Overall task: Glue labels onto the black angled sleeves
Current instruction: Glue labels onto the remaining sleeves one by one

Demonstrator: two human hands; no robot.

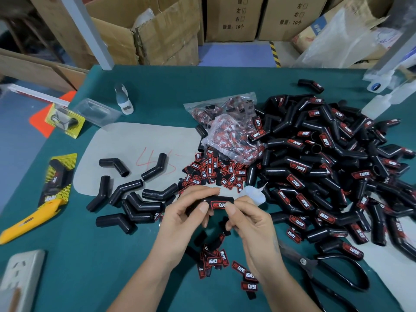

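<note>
Both my hands hold one black angled sleeve above the green table. My left hand grips its left end, thumb on top. My right hand pinches the right part, thumb pressing beside the red and black label that lies on the sleeve. A small clear glue bottle lies just behind my right hand. Several unlabelled sleeves lie to the left. A large heap of labelled sleeves fills the right. Loose labels are piled in the middle, and more labels lie under my wrists.
Black scissors lie at the right front. A yellow utility knife and packaged sleeves sit at the left edge. Plastic bags of labels lie behind the pile. A power strip is at the front left. Cardboard boxes stand beyond the table.
</note>
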